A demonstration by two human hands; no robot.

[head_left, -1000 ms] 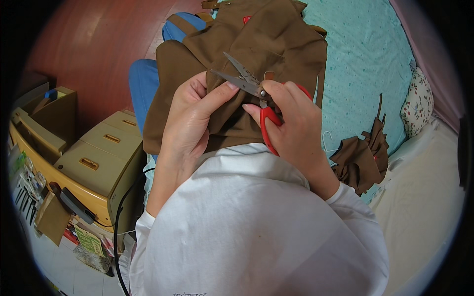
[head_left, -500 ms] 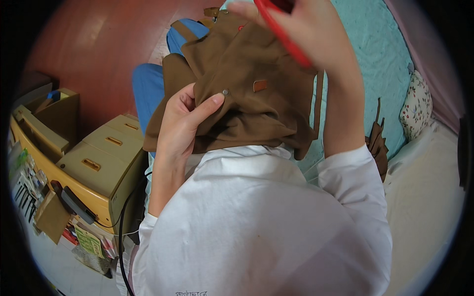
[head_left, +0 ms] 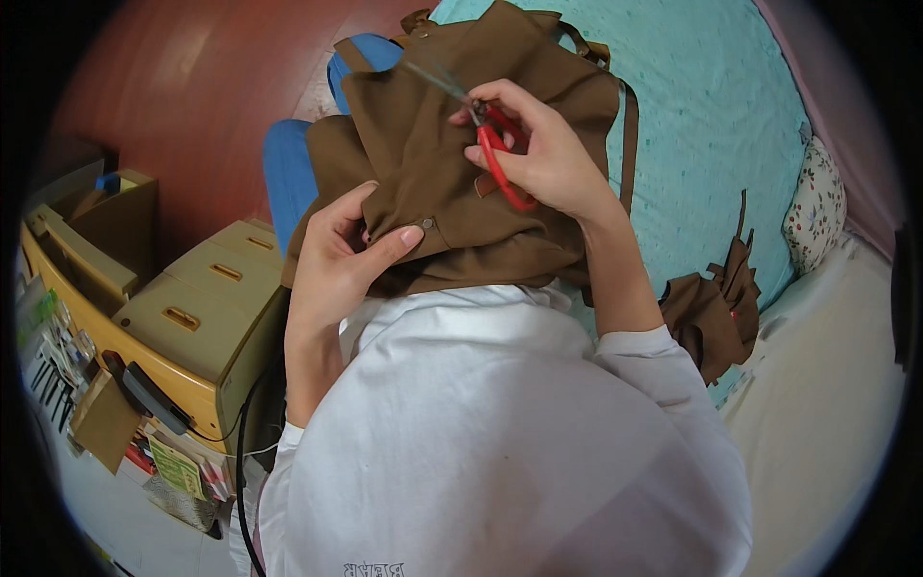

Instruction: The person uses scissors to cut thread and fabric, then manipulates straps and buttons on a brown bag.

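Turquoise bedspread [head_left: 711, 125], far right. Floral cushion [head_left: 815, 213], right edge. Heap of brown fabric scraps [head_left: 711, 313], near right on the bedspread. Beige drawer unit [head_left: 207, 298], left. Open cardboard box [head_left: 101, 226], far left. Red-brown floor [head_left: 212, 87], far left.

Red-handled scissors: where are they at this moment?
In the head view, the red-handled scissors sit upper centre, held in the right hand over the brown fabric garment, blades pointing up-left; the left hand grips the fabric below.
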